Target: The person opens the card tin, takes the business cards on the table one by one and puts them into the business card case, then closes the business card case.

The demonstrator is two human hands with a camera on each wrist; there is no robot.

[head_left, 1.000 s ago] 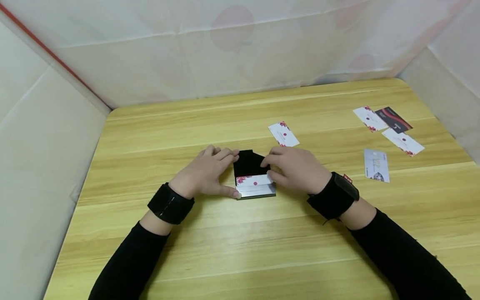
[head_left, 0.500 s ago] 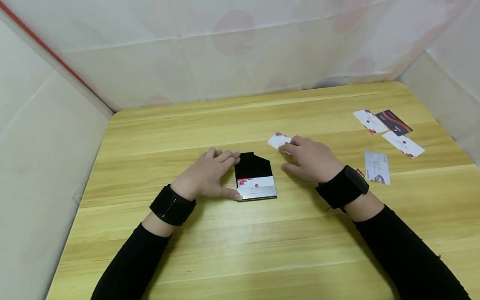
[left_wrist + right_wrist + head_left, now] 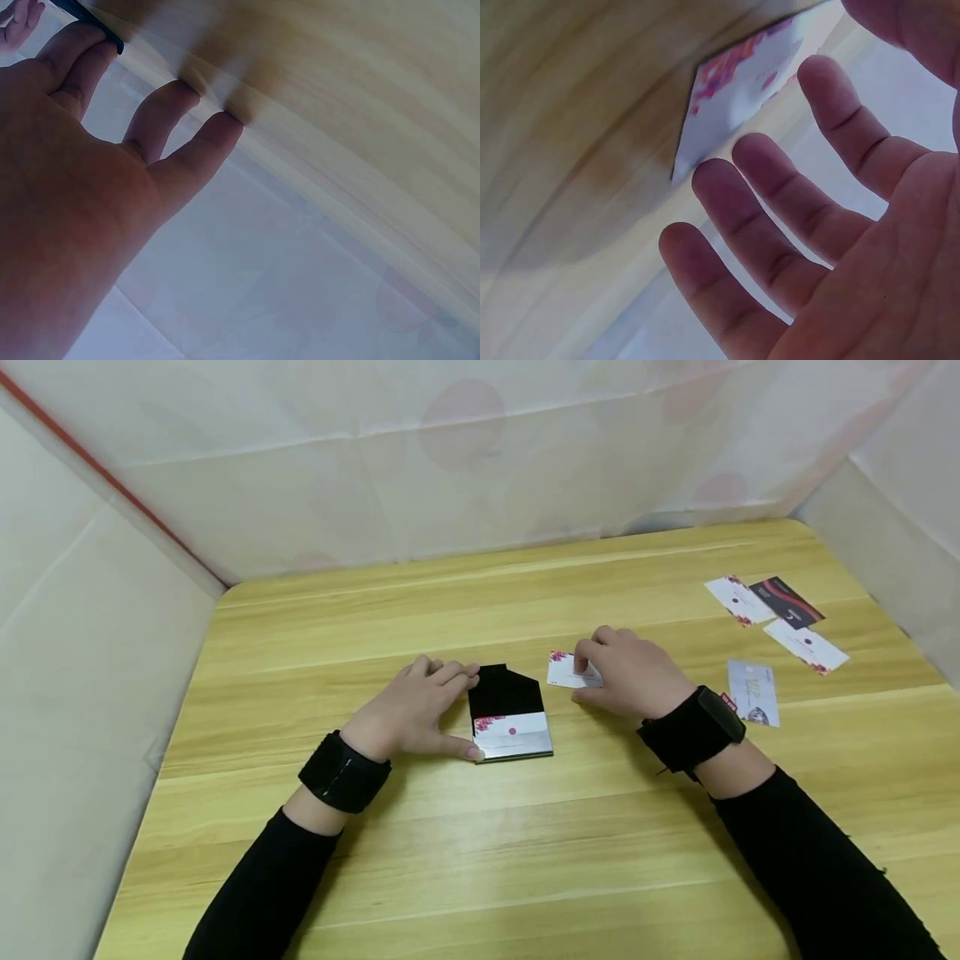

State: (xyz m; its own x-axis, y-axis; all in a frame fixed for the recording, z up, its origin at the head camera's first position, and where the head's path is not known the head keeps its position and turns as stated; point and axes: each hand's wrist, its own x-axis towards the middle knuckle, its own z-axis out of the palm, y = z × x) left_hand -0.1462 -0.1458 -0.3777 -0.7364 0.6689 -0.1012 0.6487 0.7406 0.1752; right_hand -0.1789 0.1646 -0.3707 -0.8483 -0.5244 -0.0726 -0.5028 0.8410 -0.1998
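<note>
A black-lined card case [image 3: 506, 693] lies unfolded on the table in the head view, with a white floral business card [image 3: 528, 722] in its shiny near part. My left hand [image 3: 411, 712] holds the case by its left side, fingers at the far corner and thumb at the near corner. In the left wrist view the case [image 3: 101, 30] shows only as a dark edge at the fingertips. To the right of the case, my right hand [image 3: 633, 672] holds a loose floral business card [image 3: 562, 670] at its right end between thumb and index finger; the other fingers [image 3: 727, 199] stay apart from it.
At the far right lie two white floral cards [image 3: 738, 599] [image 3: 808, 645] and a dark card [image 3: 787, 600], overlapping. A silver VIP card [image 3: 753, 693] is nearer, beside the right wrist. Pale curtains [image 3: 465, 468] rise behind the wooden table [image 3: 450, 860].
My right hand has left the case, moved right and taken hold of the loose card. That card has turned and come nearer to me. My left hand stays on the case.
</note>
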